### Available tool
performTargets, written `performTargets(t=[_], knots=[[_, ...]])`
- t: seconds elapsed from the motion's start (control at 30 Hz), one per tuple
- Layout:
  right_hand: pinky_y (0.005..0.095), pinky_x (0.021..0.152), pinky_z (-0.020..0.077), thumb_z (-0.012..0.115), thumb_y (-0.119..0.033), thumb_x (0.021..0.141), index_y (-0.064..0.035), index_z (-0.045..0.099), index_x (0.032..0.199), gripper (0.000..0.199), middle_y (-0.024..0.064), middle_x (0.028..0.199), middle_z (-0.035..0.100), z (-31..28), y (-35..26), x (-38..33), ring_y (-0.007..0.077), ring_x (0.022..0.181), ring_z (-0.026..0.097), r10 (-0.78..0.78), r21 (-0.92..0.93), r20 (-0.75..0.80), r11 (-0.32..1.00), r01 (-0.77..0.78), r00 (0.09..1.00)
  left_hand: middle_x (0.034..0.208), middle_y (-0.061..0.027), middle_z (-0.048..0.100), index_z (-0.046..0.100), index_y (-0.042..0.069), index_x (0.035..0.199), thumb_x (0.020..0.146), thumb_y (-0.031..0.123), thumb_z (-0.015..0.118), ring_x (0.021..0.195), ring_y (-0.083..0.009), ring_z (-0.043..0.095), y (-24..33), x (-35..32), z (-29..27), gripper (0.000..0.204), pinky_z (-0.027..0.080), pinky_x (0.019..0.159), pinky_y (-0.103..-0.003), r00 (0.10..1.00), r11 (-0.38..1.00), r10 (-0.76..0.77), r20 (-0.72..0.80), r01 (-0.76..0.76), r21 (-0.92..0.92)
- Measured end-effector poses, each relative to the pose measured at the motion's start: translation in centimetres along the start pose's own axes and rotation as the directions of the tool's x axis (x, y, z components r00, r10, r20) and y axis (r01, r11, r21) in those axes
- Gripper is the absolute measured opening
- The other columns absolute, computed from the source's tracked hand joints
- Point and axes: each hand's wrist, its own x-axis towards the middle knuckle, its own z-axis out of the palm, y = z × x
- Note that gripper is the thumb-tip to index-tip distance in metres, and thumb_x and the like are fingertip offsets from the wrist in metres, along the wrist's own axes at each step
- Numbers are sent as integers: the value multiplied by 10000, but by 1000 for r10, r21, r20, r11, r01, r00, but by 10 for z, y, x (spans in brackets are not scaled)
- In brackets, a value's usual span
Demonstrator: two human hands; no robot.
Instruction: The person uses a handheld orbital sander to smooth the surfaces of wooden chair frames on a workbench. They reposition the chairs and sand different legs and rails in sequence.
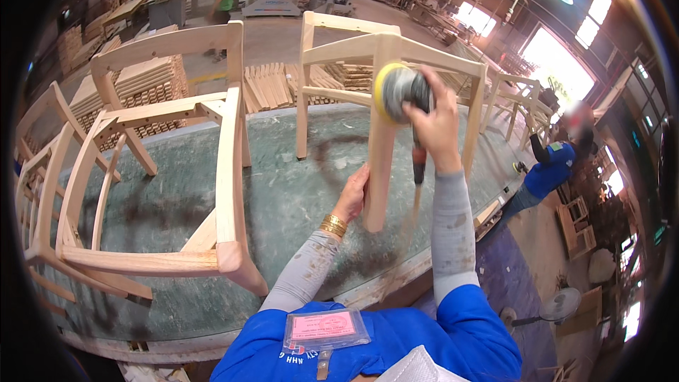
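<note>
- The right hand [440, 122] has a round, yellow-edged sander [404, 93], its fingers curled closely over the dark body.
- The sander sits at the upper part of a pale leg [380, 177] in my sight; how firmly it presses, I can't tell.
- That leg belongs to a bare wooden chair frame [346, 49], standing on the green worktop [304, 191] right before the person.
- The left hand [350, 194], below a gold bracelet [333, 225], grips the leg lower down; its fingers are closed against the left side, partly hidden behind.
- A hose [419, 173] hangs from the sander.
- Another chair frame [230, 170] rests to the left, well apart from both hands.
- Over on the right, a co-worker [550, 170] in blue stands beyond the worktop's edge.
</note>
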Motion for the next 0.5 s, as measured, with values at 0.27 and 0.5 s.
performTargets(t=[0.27,0.5], knots=[[371,924,440,749,-53,587,-191,542,1293,748,135,1060,571,-60,47,-144,302,1009,573,353,58,227,926,-374,908,1150,-31,582,474,59,1275,1006,334,397,1012,-115,562,7,14,3,392,486,860,-304,1000,998,21,5,-20,-52],[377,875,471,721,-44,661,-224,544,1275,664,141,1098,511,-74,42,-104,312,995,576,236,31,-39,972,-234,971,1112,-23,582,459,75,1293,1000,360,398,988,-135,564,1,2,4,413,478,863,-316,999,999,-40,6,40,6]])
